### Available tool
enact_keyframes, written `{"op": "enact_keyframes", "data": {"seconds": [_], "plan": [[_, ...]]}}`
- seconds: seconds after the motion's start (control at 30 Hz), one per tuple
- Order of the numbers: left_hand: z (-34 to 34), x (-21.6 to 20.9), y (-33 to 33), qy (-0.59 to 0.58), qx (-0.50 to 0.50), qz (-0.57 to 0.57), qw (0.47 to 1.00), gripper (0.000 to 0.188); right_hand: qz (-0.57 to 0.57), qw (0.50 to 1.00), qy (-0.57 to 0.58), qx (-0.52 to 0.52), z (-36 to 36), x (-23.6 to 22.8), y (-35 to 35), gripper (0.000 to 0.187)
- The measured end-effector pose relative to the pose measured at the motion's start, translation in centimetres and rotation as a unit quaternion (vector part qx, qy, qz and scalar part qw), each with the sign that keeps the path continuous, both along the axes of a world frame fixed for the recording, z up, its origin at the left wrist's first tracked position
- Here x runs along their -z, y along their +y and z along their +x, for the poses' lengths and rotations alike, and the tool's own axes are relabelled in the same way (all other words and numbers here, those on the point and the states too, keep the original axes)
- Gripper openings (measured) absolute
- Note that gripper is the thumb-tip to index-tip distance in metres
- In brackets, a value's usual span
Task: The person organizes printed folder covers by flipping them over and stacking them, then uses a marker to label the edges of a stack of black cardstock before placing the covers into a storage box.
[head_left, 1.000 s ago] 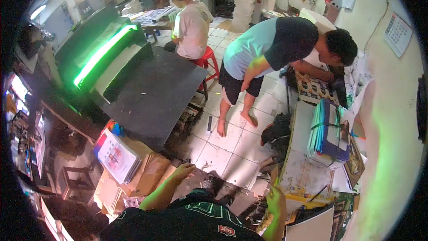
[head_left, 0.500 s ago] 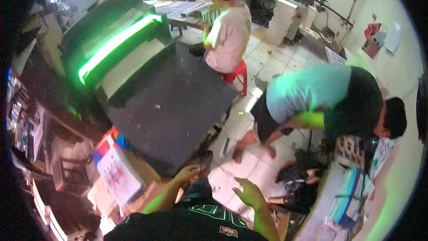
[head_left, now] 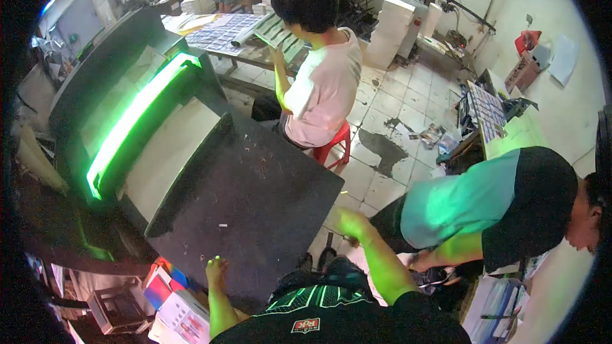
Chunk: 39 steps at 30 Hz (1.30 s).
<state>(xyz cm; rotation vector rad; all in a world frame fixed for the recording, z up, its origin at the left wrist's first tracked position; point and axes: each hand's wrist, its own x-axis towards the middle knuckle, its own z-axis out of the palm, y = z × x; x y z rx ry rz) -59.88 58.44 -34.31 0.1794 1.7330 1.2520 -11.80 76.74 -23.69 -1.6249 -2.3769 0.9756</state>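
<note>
My left hand (head_left: pixel 215 270) rests at the near edge of a dark machine table (head_left: pixel 255 197), fingers loosely apart and holding nothing. My right hand (head_left: pixel 349 222) hangs in the air just past the table's right corner, fingers curled, with nothing seen in it. A machine with a glowing green strip (head_left: pixel 131 121) stands at the table's far left side.
A person in a teal and black shirt (head_left: pixel 484 207) bends over close on my right. Another person in a pink shirt (head_left: pixel 322 86) sits on a red stool (head_left: pixel 331 146) beyond the table. Printed sheets lie on a bench (head_left: pixel 223 28). Boxes and packages (head_left: pixel 175 306) crowd the lower left.
My view has swung left and forward, so the dark table fills the middle. My left hand has come onto the table's near edge and my right hand has risen beside its corner.
</note>
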Motion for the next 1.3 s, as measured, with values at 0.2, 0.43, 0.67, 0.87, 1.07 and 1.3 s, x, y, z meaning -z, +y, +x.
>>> {"op": "enact_keyframes", "data": {"seconds": [0.2, 0.43, 0.67, 0.87, 1.07, 1.3], "plan": [[9.2, -4.9, 6.5, 0.085, 0.203, -0.056, 0.974, 0.032, -0.038, 0.994, 0.045, 0.096, 2.1, -2.6, 7.7, 0.053], [11.2, -2.6, 7.8, -0.027, 0.259, -0.095, 0.961, 0.039, -0.103, 0.983, 0.012, 0.15, 5.7, 3.9, 9.0, 0.062], [6.6, -2.4, 8.0, -0.038, 0.165, -0.094, 0.981, 0.036, -0.168, 0.973, -0.039, 0.155, 5.8, 9.8, 7.7, 0.059], [5.1, -3.2, 8.0, -0.008, 0.139, -0.118, 0.983, 0.033, -0.193, 0.968, -0.045, 0.153, 10.8, 19.4, 4.8, 0.055], [6.0, -0.8, 9.0, -0.024, 0.119, -0.104, 0.987, 0.024, -0.317, 0.887, 0.032, 0.335, 15.3, 20.5, 2.8, 0.051], [16.0, 6.4, 19.0, -0.052, 0.255, -0.029, 0.965, 0.025, -0.081, 0.877, 0.442, 0.172, 31.6, 27.9, 0.0, 0.039]]}}
